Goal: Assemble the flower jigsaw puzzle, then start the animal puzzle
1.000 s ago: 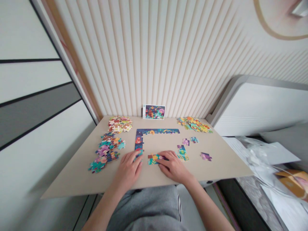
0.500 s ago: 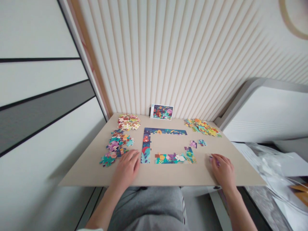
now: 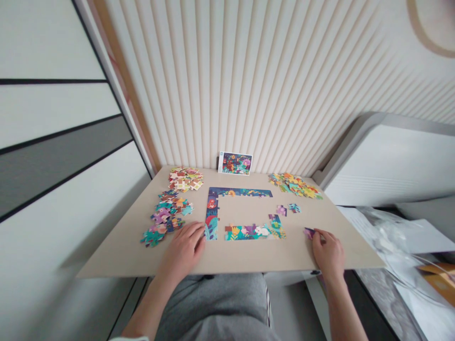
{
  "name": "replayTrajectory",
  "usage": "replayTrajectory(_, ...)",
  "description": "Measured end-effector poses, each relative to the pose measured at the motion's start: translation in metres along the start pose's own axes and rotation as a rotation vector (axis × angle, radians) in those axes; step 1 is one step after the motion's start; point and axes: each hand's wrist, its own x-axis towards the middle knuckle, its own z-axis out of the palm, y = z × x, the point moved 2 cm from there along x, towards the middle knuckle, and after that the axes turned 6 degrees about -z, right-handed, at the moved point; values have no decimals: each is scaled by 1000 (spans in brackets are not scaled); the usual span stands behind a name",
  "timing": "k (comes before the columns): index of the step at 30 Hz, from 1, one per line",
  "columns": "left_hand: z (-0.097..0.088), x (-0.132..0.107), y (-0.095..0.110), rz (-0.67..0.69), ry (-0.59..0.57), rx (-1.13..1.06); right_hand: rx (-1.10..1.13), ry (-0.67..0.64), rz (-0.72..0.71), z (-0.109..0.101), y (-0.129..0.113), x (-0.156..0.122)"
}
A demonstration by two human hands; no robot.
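The right hand (image 3: pixel 329 253) pinches a purple jigsaw piece (image 3: pixel 309 232) between thumb and fingers, with the piece projecting left of the fingertips, just above the tabletop. The left hand (image 3: pixel 182 251) lies open and flat on the table (image 3: pixel 113 255), holding no visible piece, its fingertips just beside the left column (image 3: pixel 212 215) of the assembled frame.

The frame consists of a top strip (image 3: pixel 240 192), the left column and a bottom strip (image 3: pixel 254 232). A narrow gap separates the bottom strip from the column. The right side is open. Two loose pieces (image 3: pixel 281 210) (image 3: pixel 294 208) lie inside the upper right corner.

The step in hand appears to be building the border. The held piece calls for matching against the open right side. Sorted piles (image 3: pixel 186 179) (image 3: pixel 167 215) (image 3: pixel 295 185) lie left and rear. A picture card (image 3: pixel 235 163) stands at the rear edge.
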Motion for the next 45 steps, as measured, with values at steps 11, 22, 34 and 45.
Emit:
replayTrajectory(11, 2, -1, -2, 2, 0, 24, -39, -67, 28, 3, 3, 1)
replayTrajectory(22, 6, -2, -6, 17, 20, 19, -139, -365, 50, 47, -11, 74)
replayTrajectory(34, 9, -2, -7, 23, 30, 18, 569, -144, 138, 55, -14, 83)
replayTrajectory(45, 6, -1, -4, 23, 30, 19, 1188, -393, -36, 29, -141, 62)
